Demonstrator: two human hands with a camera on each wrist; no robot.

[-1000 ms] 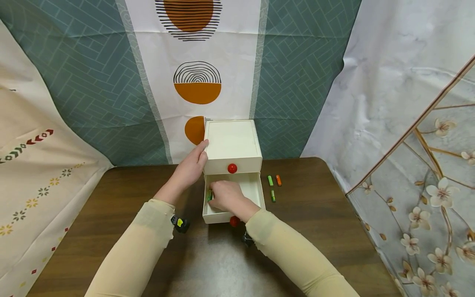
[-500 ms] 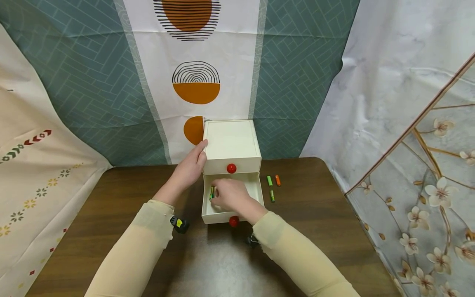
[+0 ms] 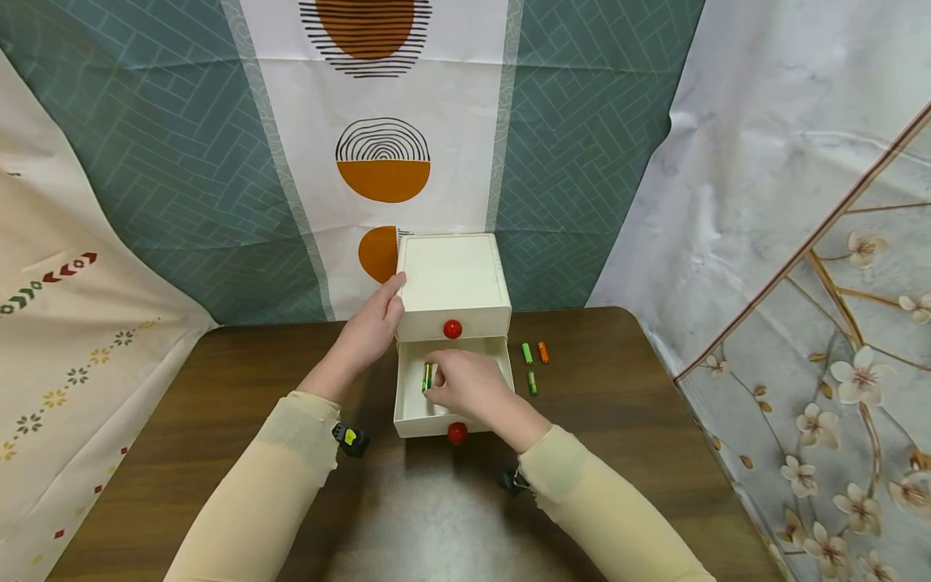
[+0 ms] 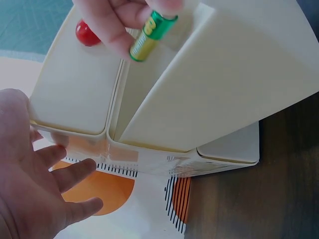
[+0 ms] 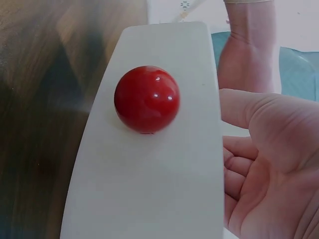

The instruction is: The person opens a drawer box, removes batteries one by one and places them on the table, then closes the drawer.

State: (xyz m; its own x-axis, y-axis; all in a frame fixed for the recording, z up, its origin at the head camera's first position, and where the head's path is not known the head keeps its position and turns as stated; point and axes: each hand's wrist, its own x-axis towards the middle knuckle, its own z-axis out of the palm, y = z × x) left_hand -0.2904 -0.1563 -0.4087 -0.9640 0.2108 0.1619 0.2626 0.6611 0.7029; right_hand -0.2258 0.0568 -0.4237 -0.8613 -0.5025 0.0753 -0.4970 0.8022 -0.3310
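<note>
A white box (image 3: pixel 454 275) with red-knobbed drawers stands at the table's back edge, its lower drawer (image 3: pixel 422 426) pulled out. Against the box's left side rests my left hand (image 3: pixel 366 333), fingers spread in the left wrist view. Over the open drawer, my right hand (image 3: pixel 473 385) pinches a green and gold battery (image 3: pixel 427 377), also seen in the left wrist view (image 4: pixel 146 44). The drawer front with its red knob (image 5: pixel 147 99) hides the right fingertips in the right wrist view.
Right of the drawer lie two green batteries (image 3: pixel 527 353) (image 3: pixel 532 383) and an orange battery (image 3: pixel 543 352) on the brown wooden table (image 3: pixel 618 453). Patterned cloths hang behind and at both sides.
My right hand has moved right within the drawer, carrying the battery away from the drawer's left wall. The left hand stays against the box.
</note>
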